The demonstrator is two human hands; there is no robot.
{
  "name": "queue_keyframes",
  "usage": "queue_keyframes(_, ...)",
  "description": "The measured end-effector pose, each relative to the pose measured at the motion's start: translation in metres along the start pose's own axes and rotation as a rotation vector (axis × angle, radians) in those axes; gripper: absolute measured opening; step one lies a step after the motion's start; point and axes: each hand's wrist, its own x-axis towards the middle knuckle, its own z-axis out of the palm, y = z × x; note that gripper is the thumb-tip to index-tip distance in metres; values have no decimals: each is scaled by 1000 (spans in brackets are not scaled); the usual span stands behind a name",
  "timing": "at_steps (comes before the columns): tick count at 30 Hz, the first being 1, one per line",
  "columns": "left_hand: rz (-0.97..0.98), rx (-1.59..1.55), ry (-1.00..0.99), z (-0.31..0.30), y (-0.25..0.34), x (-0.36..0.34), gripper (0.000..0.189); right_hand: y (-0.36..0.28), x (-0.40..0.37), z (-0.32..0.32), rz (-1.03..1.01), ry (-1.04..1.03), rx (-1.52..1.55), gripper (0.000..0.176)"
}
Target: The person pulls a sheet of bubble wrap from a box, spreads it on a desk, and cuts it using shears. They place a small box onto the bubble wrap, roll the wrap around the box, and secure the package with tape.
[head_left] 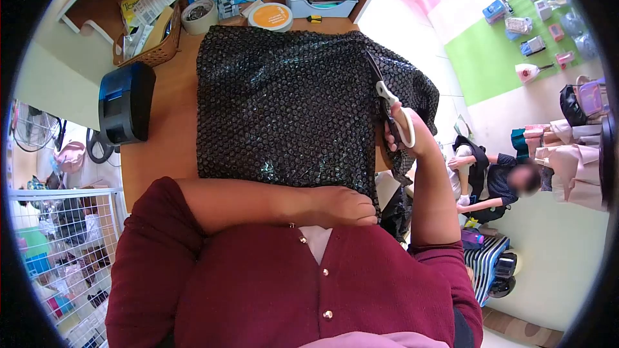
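Observation:
A sheet of black bubble wrap point(284, 103) covers most of the wooden desk. My right hand point(407, 132) is closed around scissors point(385, 92) with white and dark handles. Their blades point away from me at the far right part of the wrap, where a line parts the main sheet from a loose strip point(412, 84). That strip droops over the desk's right edge. My left forearm lies across the near edge of the wrap. At its near right corner, my left hand point(342, 206) is closed on the wrap, fingertips partly hidden.
A black label printer point(126, 103) stands at left. Along the back are a wicker basket point(158, 48), a tape roll point(200, 16), an orange-lidded round tub point(271, 17) and a stationery tray point(320, 6). A person point(493, 180) sits to the right; a white wire rack point(71, 251) is at lower left.

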Motion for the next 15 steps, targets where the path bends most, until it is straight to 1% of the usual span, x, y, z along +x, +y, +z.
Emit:
queue_keyframes(4,11,0,24,0,-1,1,27,3,6,-2,-18,-18,47,71)
queue_keyframes(5,-30,-47,-15,-1,0,1,23,2,7,-3,-18,-21,45,71)
queue_keyframes(6,-70,-96,-55,-2,0,2,24,2,7,-3,-33,-44,33,69)
queue_keyframes(7,-71,-95,-54,-3,0,2,24,1,8,-3,-48,-66,22,68)
queue_keyframes(9,-8,44,-98,-4,0,3,23,6,11,-5,-74,-86,25,67)
queue_keyframes(11,0,41,-102,-6,0,3,24,8,13,-5,-100,-104,31,65)
queue_keyframes(13,8,37,-108,-7,0,5,26,10,13,-5,-58,-107,122,65)
queue_keyframes(15,-15,-139,-98,-12,-3,11,27,5,9,-2,-39,-103,90,66)
